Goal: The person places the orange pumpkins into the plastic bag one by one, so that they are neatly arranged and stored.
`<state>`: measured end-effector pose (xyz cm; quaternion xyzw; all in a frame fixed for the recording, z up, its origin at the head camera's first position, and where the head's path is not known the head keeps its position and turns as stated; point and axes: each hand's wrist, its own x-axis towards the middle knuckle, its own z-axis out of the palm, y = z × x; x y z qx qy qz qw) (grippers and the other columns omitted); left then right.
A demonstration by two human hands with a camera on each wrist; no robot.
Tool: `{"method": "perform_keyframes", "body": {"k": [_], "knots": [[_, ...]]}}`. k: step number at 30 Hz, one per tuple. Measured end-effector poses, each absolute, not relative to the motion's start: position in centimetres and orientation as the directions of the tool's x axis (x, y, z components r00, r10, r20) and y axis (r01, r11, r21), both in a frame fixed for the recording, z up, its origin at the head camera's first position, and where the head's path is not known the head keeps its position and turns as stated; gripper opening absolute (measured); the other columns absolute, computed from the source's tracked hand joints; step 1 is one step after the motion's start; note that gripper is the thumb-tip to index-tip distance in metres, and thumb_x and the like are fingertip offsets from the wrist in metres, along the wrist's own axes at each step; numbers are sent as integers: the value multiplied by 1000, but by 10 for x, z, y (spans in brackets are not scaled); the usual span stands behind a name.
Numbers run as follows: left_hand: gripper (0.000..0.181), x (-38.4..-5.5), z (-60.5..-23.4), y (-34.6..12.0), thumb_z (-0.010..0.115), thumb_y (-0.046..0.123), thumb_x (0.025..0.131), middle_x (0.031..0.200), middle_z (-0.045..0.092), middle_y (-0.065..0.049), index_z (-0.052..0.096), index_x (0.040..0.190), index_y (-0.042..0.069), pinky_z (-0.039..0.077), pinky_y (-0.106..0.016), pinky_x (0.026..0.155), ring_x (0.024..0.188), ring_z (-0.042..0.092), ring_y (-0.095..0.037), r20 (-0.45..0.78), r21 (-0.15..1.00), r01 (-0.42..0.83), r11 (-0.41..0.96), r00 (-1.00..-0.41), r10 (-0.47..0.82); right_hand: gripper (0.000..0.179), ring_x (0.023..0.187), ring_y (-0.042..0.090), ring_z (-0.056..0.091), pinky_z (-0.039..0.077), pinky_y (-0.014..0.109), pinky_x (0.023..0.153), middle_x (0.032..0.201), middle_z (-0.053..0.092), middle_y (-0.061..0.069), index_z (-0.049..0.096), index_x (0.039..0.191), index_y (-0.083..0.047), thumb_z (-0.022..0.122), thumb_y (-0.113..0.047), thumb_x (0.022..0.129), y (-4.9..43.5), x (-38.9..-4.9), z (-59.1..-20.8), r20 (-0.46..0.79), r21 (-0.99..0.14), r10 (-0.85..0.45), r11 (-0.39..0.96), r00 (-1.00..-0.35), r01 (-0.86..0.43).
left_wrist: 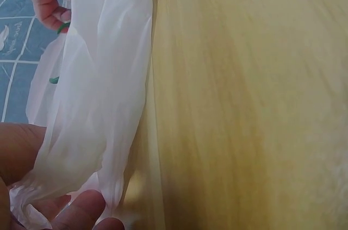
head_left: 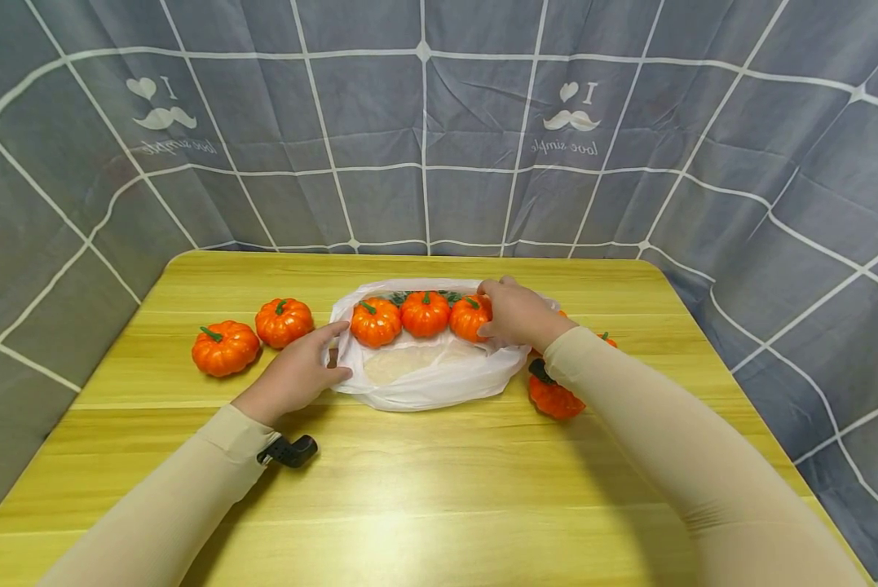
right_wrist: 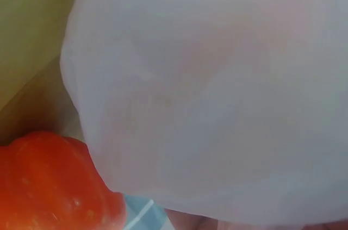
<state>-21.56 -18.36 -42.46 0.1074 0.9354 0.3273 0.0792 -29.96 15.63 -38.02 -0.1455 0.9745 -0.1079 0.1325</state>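
A white plastic bag (head_left: pixel 439 391) lies with its mouth spread wide on the table. Three small orange pumpkins sit in a row inside it: a left one (head_left: pixel 376 323), a middle one (head_left: pixel 425 315) and a right one (head_left: pixel 469 319). My right hand (head_left: pixel 519 314) holds the right pumpkin from its right side, fingertips close by its green stem. At the bag's left rim, my left hand (head_left: pixel 299 367) grips the plastic, which bunches between thumb and fingers (left_wrist: pixel 81 211) in the left wrist view. White plastic (right_wrist: pixel 217 105) hides most of the right hand in the right wrist view.
Two pumpkins, one (head_left: pixel 226 348) farther left and another (head_left: pixel 284 323) nearer the bag, rest on the wooden table (head_left: pixel 439 505). More lie right of the bag, including one (head_left: pixel 554 401) partly under my right forearm. A grey checked curtain (head_left: pixel 468 114) stands behind the table.
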Motion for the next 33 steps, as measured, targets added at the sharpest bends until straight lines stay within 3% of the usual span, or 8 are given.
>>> {"method": "perform_keyframes", "body": {"k": [6,16,25,29,33], "knots": [[78,-216,-425,-182,76,20,95,150,56,-26,38,162,3,45,-59,113,120,56,-37,-79,631,147,762,-965,251,59,114,30,60,53,45,107,131,59,16,58,141,-6,82,-28,93,158,-301,-382,-219,-213,-332,934,-918,-287],[79,-217,-425,-181,77,21,96,147,58,-24,37,163,5,47,-57,110,117,56,-35,-90,629,137,765,-965,247,64,122,33,62,52,49,110,137,58,18,53,145,-6,82,-29,92,160,-298,-381,-208,-219,-308,940,-928,-263],[80,-217,-423,-179,77,26,96,117,62,-13,37,164,8,47,-41,89,101,56,-30,-96,628,124,768,-967,235,65,131,36,57,47,51,115,149,55,18,50,150,-6,78,-29,96,165,-286,-358,-161,-268,-333,921,-929,-284],[80,-217,-423,-179,77,27,96,118,63,-15,38,163,8,48,-42,90,101,56,-30,-89,625,126,771,-969,231,65,137,38,55,44,53,118,155,52,18,51,151,-5,77,-29,96,174,-278,-346,-120,-309,-334,907,-935,-285],[80,-216,-424,-180,77,26,96,125,64,-18,38,163,7,50,-47,96,105,57,-32,-82,626,128,769,-970,229,64,130,37,59,48,54,113,156,51,18,51,150,-4,75,-31,97,189,-270,-339,-84,-321,-339,900,-937,-297]]}}
